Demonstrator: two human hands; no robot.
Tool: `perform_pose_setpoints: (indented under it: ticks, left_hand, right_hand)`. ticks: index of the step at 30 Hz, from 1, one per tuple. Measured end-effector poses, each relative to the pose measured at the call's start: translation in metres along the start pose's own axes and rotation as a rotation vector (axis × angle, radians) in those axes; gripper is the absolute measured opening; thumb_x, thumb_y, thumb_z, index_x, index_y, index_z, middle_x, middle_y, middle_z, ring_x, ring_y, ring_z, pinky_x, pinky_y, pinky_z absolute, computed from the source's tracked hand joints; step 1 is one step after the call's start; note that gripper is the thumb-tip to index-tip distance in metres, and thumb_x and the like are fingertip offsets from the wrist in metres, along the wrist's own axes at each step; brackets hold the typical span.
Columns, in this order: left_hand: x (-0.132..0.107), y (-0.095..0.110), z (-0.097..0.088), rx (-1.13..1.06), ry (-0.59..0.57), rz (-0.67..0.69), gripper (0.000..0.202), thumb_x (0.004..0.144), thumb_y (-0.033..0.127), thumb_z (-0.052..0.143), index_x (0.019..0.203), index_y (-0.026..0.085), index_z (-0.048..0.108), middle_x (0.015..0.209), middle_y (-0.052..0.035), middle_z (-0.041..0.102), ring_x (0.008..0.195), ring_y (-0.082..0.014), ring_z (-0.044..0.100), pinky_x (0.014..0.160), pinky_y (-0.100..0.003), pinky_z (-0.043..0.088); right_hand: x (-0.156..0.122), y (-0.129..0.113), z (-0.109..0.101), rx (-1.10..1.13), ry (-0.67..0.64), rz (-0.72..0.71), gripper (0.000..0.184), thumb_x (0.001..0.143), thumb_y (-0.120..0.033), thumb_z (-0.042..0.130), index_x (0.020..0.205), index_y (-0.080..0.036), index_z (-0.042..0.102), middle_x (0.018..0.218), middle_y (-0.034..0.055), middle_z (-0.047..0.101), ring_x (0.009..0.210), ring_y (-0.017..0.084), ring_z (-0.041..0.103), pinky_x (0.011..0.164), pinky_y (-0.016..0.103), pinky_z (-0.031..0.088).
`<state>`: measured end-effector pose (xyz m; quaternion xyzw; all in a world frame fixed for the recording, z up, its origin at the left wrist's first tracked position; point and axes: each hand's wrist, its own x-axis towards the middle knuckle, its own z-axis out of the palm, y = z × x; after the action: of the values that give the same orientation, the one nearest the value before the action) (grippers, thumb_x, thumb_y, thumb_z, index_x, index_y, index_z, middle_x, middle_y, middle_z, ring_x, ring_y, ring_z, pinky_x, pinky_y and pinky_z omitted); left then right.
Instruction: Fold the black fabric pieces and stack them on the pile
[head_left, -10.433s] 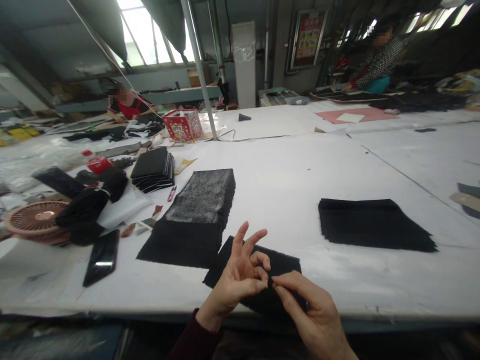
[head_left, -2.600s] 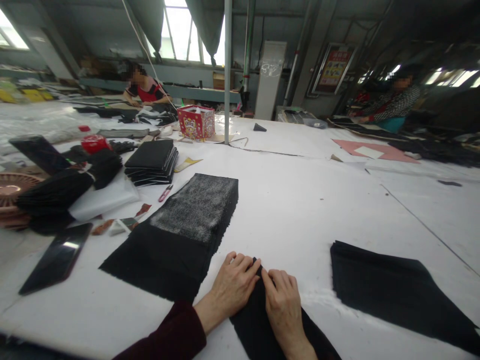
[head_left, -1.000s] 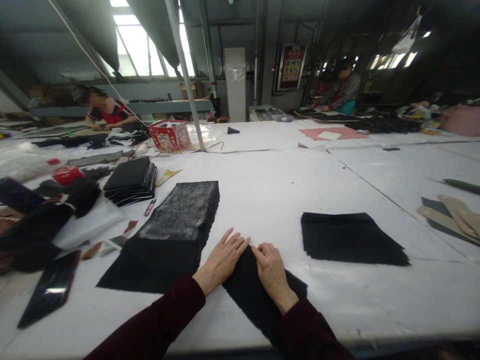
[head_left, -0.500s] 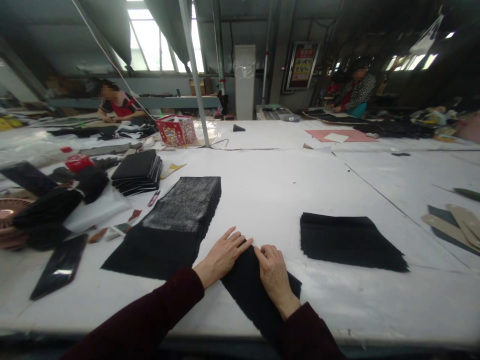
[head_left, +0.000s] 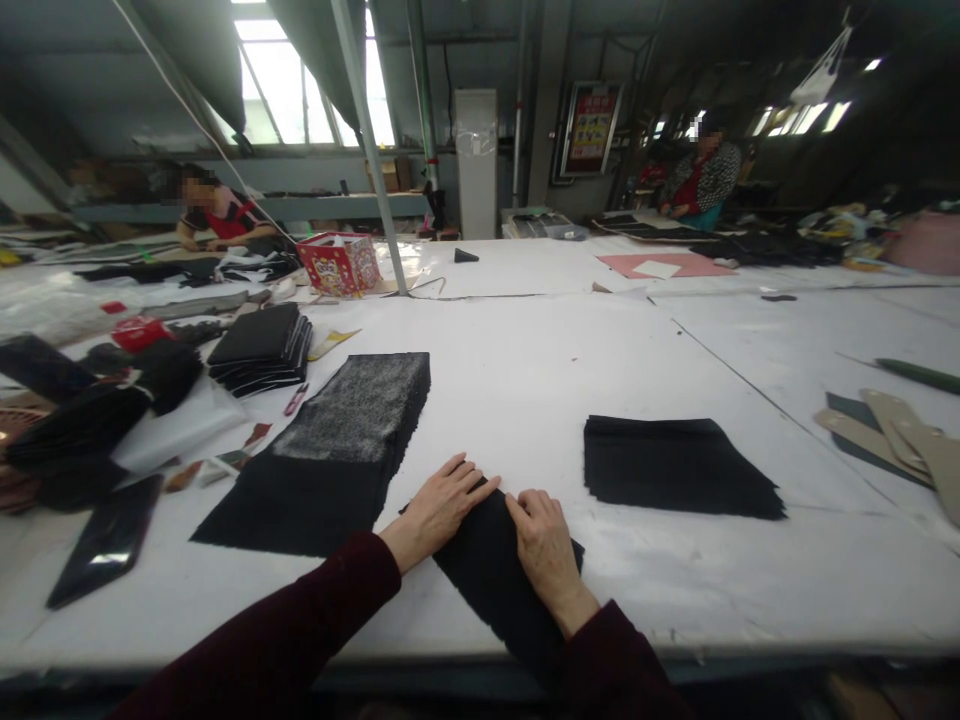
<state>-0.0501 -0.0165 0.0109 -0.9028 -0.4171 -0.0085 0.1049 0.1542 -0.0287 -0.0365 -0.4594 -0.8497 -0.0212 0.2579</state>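
In front of me a piece of black fabric [head_left: 491, 560] lies folded on the white table, its near end reaching past the table's front edge. My left hand [head_left: 444, 505] rests flat across its upper left edge, fingers stretched out. My right hand [head_left: 546, 545] is on the right part of the fabric, fingers curled and closed at its far edge; the fingertips are partly hidden. Left of my hands lies a stack of black fabric pieces [head_left: 292, 510], with a grey speckled piece [head_left: 356, 405] at its far end. Another black stack [head_left: 675, 465] lies to the right.
A phone [head_left: 109, 540], small thread snips [head_left: 296, 400], a folded black stack [head_left: 259, 345] and dark bundles crowd the left. Beige pattern pieces [head_left: 892, 430] lie far right. A pole [head_left: 375, 150] and a red box [head_left: 341, 265] stand behind. Two people work further back.
The view has turned slightly right, so the table's things sit further left in it. Both hands stay on the black fabric with nearly the same pose.
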Motion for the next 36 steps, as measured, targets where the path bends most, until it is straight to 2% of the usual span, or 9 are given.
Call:
perform_pose_setpoints:
  ticks: [3, 8, 11, 17, 23, 26, 30, 36]
  left_hand:
    - [0.001, 0.002, 0.0, 0.019, -0.002, 0.008, 0.052, 0.089, 0.012, 0.051, 0.139, 0.024, 0.045, 0.117, -0.0056, 0.057, 0.121, -0.0222, 0.047, 0.116, -0.042, 0.018]
    - [0.003, 0.004, 0.004, 0.02, 0.0, 0.04, 0.048, 0.09, 0.013, 0.048, 0.138, 0.02, 0.046, 0.125, -0.0072, 0.056, 0.124, -0.0221, 0.045, 0.116, -0.042, 0.019]
    - [0.004, 0.007, 0.007, 0.007, -0.026, 0.06, 0.049, 0.09, 0.012, 0.047, 0.139, 0.017, 0.044, 0.122, -0.0083, 0.058, 0.121, -0.0212, 0.047, 0.115, -0.04, 0.022]
    - [0.005, 0.014, 0.003, 0.021, -0.035, 0.08, 0.058, 0.088, 0.01, 0.05, 0.143, 0.023, 0.039, 0.114, -0.0072, 0.058, 0.115, -0.0224, 0.05, 0.115, -0.042, 0.022]
    - [0.008, 0.019, 0.004, -0.019, -0.016, 0.123, 0.05, 0.09, 0.012, 0.048, 0.14, 0.017, 0.044, 0.123, -0.0094, 0.056, 0.121, -0.0223, 0.047, 0.115, -0.04, 0.021]
    - [0.01, 0.023, 0.006, -0.028, -0.021, 0.135, 0.052, 0.09, 0.009, 0.046, 0.141, 0.015, 0.042, 0.115, -0.0083, 0.059, 0.113, -0.0206, 0.052, 0.114, -0.037, 0.024]
    - [0.013, 0.029, 0.004, -0.005, -0.019, 0.148, 0.057, 0.088, 0.008, 0.048, 0.143, 0.021, 0.04, 0.105, -0.0053, 0.059, 0.105, -0.021, 0.055, 0.113, -0.039, 0.026]
    - [0.016, 0.034, 0.003, -0.037, 0.007, 0.173, 0.051, 0.09, 0.008, 0.046, 0.139, 0.018, 0.043, 0.117, -0.007, 0.057, 0.108, -0.0209, 0.052, 0.11, -0.037, 0.03]
  right_hand:
    - [-0.003, 0.001, -0.002, 0.006, 0.0, 0.011, 0.025, 0.095, -0.01, 0.046, 0.113, -0.016, 0.063, 0.09, 0.0059, 0.056, 0.087, 0.021, 0.046, 0.079, 0.034, 0.035]
    - [-0.011, 0.004, -0.006, 0.016, -0.004, 0.029, 0.023, 0.095, -0.011, 0.047, 0.11, -0.017, 0.064, 0.09, 0.0056, 0.056, 0.087, 0.021, 0.046, 0.078, 0.033, 0.034]
    - [-0.015, 0.006, -0.009, 0.01, -0.014, 0.033, 0.023, 0.094, -0.01, 0.049, 0.11, -0.017, 0.064, 0.091, 0.0056, 0.057, 0.087, 0.021, 0.046, 0.078, 0.034, 0.034]
    - [-0.023, 0.009, -0.017, -0.005, -0.024, 0.037, 0.023, 0.094, -0.01, 0.049, 0.111, -0.017, 0.063, 0.091, 0.0063, 0.057, 0.087, 0.022, 0.046, 0.078, 0.035, 0.034]
    - [-0.033, 0.015, -0.021, 0.007, -0.022, 0.027, 0.023, 0.093, -0.009, 0.05, 0.11, -0.017, 0.063, 0.092, 0.0064, 0.057, 0.088, 0.022, 0.046, 0.077, 0.035, 0.034]
    - [-0.038, 0.019, -0.023, 0.016, -0.008, 0.021, 0.024, 0.093, -0.009, 0.049, 0.109, -0.018, 0.064, 0.091, 0.0063, 0.057, 0.087, 0.021, 0.046, 0.077, 0.034, 0.035]
    - [-0.043, 0.025, -0.026, 0.019, -0.003, -0.002, 0.025, 0.093, -0.009, 0.048, 0.11, -0.018, 0.064, 0.09, 0.0065, 0.056, 0.087, 0.021, 0.047, 0.077, 0.034, 0.035]
    - [-0.05, 0.033, -0.028, 0.03, -0.001, -0.026, 0.028, 0.094, -0.008, 0.045, 0.114, -0.017, 0.063, 0.092, 0.0073, 0.056, 0.088, 0.022, 0.046, 0.077, 0.035, 0.036]
